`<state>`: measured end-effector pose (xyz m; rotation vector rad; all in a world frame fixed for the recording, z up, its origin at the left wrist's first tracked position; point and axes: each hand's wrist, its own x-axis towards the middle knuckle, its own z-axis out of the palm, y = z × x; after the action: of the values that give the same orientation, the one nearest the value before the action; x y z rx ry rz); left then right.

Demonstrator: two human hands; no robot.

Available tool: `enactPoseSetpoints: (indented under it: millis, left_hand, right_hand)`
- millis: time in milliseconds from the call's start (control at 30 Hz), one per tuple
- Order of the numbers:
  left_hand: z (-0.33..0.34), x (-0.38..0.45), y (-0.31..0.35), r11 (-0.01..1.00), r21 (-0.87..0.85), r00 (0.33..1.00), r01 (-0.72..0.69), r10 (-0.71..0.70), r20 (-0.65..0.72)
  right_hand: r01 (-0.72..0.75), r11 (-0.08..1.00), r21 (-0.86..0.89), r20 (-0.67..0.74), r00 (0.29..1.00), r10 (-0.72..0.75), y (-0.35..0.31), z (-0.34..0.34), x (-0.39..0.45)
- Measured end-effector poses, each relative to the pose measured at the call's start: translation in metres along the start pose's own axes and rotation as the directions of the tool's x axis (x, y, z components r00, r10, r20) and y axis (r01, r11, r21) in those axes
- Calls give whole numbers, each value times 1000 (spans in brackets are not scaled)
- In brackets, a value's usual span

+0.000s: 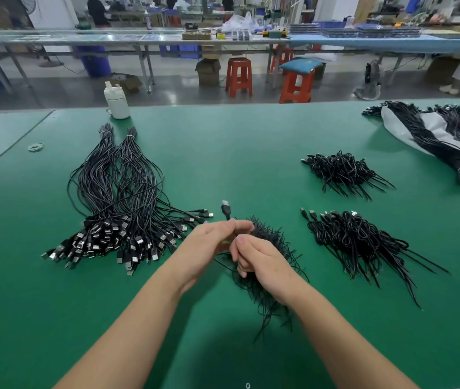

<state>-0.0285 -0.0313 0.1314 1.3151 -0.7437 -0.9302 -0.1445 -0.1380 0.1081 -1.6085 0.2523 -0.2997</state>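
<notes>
Head view: left hand [209,245] and right hand [265,266] pinch one cable [226,209] with curled fingers; coiled heaps [355,240] at right seem done, big loose bundle [122,197] at left remains.

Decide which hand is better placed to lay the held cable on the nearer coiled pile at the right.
Right, probably: the right hand grips the cable on the side of the coiled pile; the left hand is farther.

Long cable bundle [116,197] on bench [223,153], my left. Bottle [116,101] behind it. Strand heap [265,233] before me. Near coiled pile [358,242], far coiled pile [344,172] behind it, my right.
</notes>
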Motion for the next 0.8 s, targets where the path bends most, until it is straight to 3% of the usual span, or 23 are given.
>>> enactPoseSetpoints:
  millis: [100, 200, 400, 467, 533, 600, 667, 800]
  left_hand:
    - [3, -1, -1, 998, -54, 995, 39, -34, 96]
    - [2, 1, 0, 992, -110, 993, 61, -49, 109]
    - [9, 2, 3, 975, -218, 999, -38, 33, -26]
    - [13, 2, 7, 913, -399, 996, -84, 77, -34]
    - [10, 2, 17, 784, -609, 991, -117, 128, -26]
    - [2, -1, 27, 726, -682, 992, -85, 127, 11]
    - [-4, -8, 34, 793, -609, 987, 28, 74, 141]
    - [-12, -21, 37, 963, -227, 907, 145, -38, 420]
  right_hand:
    - [3, 999, -41, 27, 1000, -2, 2, 1, -1]
    - [6, 998, -58, 48, 999, -3, 1, 1, -3]
    - [-34, 998, 54, 122, 992, 27, -5, 4, -4]
    - [-82, 988, 129, 152, 986, 62, -3, 7, -4]
    - [-146, 965, 220, 169, 980, 109, 2, 8, -5]
    - [-202, 918, 342, 187, 972, 144, 5, 6, -6]
    - [-244, 863, 443, 219, 963, 160, 6, 3, -6]
    - [-265, 858, 440, 214, 959, 186, 3, -1, -3]
